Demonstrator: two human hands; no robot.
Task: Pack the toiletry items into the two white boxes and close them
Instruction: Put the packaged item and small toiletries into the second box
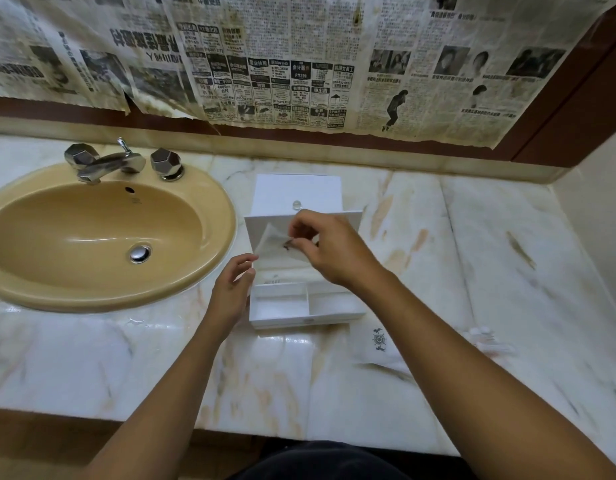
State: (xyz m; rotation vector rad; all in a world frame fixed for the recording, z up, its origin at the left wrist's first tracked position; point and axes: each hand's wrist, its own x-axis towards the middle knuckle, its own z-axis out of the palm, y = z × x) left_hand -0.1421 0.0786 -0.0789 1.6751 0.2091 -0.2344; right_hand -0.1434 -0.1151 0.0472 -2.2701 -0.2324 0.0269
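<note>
So the open white box [306, 303] sits on the marble counter [438, 271], just to the right of the tan sink [109, 237]. Its near part is split into compartments, a bigger one on the left and a narrower one on the right, and both look pretty much bare from here. Its lid [348, 220] stands up at the back. Right behind it is a second white box [297, 192], closed, with a small clear knob [296, 204] on its top.

The right hand [329, 247] is over the middle of the open box, thumb and fingers pinching a thin clear packet [275, 242] with something small and dark inside. Can't make out what the item actually is, too blurry. The packet hangs above the box's inside, tilted, not lying flat.

The left hand [235, 289] is at the box's left edge, fingers loosely curved and spread, holding nothing. Its fingertips are close to the packet's lower left corner, but I can't tell if they touch it or the box wall.

On the counter to the right of the box there's a flat white sachet [379, 341] with a little dark ship's-wheel logo. Further right is another blurry pale item [486, 337]. Old newspaper [299, 64] covers the wall behind, and a chrome faucet [109, 162] sits at the back of the sink.
</note>
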